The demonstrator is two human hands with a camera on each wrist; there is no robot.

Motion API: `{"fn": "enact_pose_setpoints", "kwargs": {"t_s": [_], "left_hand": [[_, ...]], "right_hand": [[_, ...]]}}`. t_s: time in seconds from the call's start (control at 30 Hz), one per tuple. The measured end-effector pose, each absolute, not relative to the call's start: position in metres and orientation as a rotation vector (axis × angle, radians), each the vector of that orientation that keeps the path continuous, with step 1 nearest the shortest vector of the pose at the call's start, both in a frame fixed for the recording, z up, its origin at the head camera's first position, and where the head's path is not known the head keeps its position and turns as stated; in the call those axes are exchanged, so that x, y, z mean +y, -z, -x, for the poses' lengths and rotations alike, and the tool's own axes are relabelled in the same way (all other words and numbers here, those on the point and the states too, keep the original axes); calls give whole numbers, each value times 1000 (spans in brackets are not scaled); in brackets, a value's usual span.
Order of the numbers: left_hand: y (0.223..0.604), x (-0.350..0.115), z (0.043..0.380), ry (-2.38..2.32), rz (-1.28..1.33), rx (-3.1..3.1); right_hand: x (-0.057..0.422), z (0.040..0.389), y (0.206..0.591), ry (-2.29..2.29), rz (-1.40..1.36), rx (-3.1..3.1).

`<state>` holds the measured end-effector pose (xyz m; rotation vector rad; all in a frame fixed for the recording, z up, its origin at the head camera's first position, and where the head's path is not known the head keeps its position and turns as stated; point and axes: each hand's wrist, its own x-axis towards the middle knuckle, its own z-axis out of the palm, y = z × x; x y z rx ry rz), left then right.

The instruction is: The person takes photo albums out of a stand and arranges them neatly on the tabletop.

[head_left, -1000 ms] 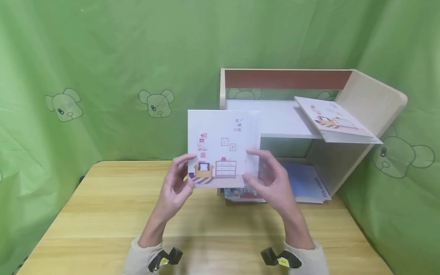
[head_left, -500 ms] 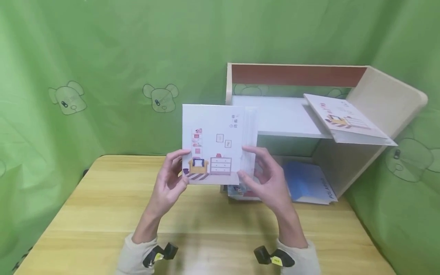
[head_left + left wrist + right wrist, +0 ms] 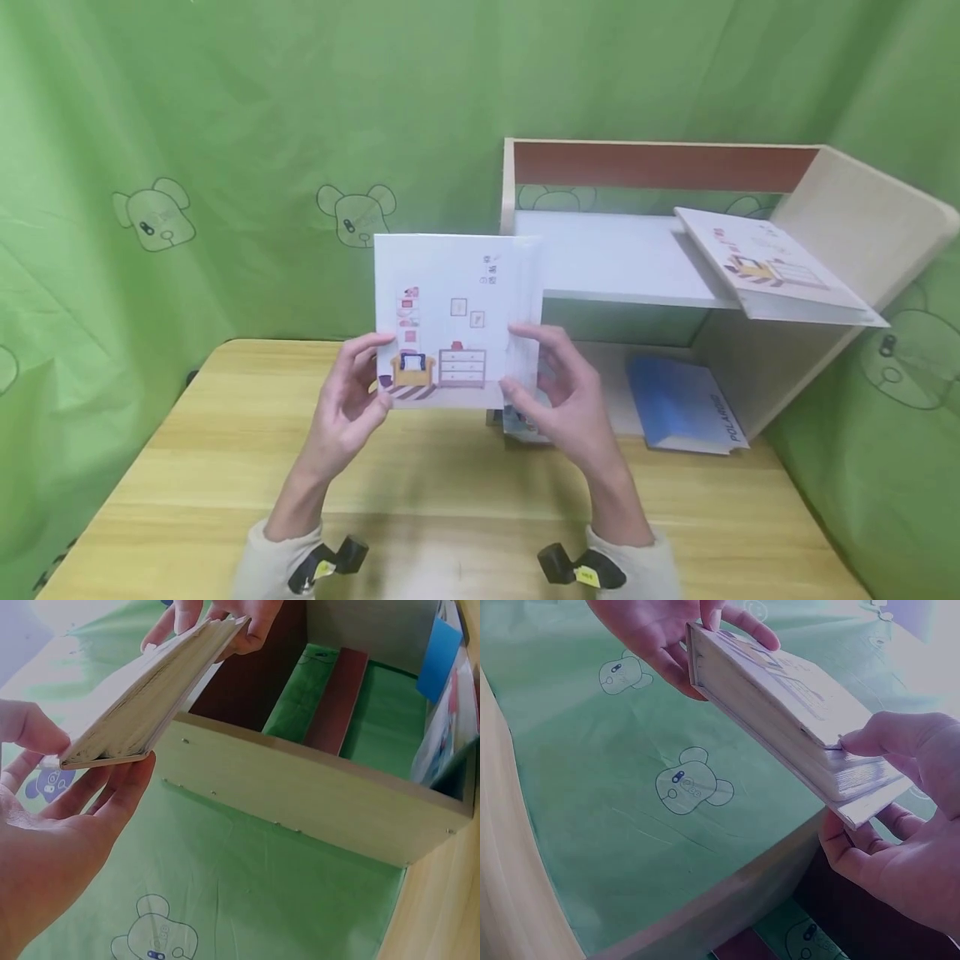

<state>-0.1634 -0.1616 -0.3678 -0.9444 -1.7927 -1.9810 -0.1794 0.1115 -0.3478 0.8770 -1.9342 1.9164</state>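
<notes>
A thick square white book (image 3: 442, 275) is held up above the table, its cover printed with an armchair and a chest of drawers. My left hand (image 3: 341, 412) grips its left edge between thumb and fingers, low on the side. At the opposite edge, my right hand (image 3: 566, 396) pinches it the same way. In the left wrist view the page block of the book (image 3: 142, 705) shows between its covers, the left thumb above and fingers below. From the right wrist, the book (image 3: 780, 720) appears tilted, with the right hand (image 3: 915, 832) on its near corner.
A wooden desk shelf (image 3: 622, 254) stands at the right. A matching white book (image 3: 776, 262) lies on its upper tier, jutting past the front edge. Below are a blue book (image 3: 682, 404) marked POLAROID and another book (image 3: 525, 425), partly hidden. A green curtain (image 3: 255, 108) surrounds the table (image 3: 202, 467).
Both hands and the white book have shifted left in the head view, while the shelf appears farther right. More of the blue book now shows. The grip looks the same.
</notes>
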Motion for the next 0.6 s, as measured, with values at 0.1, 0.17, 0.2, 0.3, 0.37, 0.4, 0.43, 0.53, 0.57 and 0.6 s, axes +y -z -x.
{"fn": "enact_pose_setpoints", "kwargs": {"t_s": [0.1,0.17,0.2,0.3,0.37,0.4,0.43,0.53,0.57,0.6], "left_hand": [[368,-165,163,1978,941,-1785],[368,-167,163,1970,939,-1780],[368,-168,164,1966,940,-1777],[367,-170,165,1949,935,-1772],[367,-172,165,1941,933,-1769],[366,-173,166,1940,933,-1766],[366,-174,166,1940,931,-1763],[365,-177,166,1935,926,-1759],[365,-178,166,1933,922,-1758],[365,-179,165,1930,919,-1757]], "right_hand": [[107,180,348,-1901,-881,-1937],[104,180,348,-1896,-889,-1927],[103,180,348,-1894,-892,-1921],[99,181,348,-1891,-900,-1907],[96,182,348,-1884,-899,-1906],[94,182,348,-1880,-898,-1905],[93,182,348,-1878,-897,-1903],[89,183,349,-1874,-890,-1904],[88,183,349,-1876,-888,-1902],[87,183,349,-1880,-887,-1901]]}}
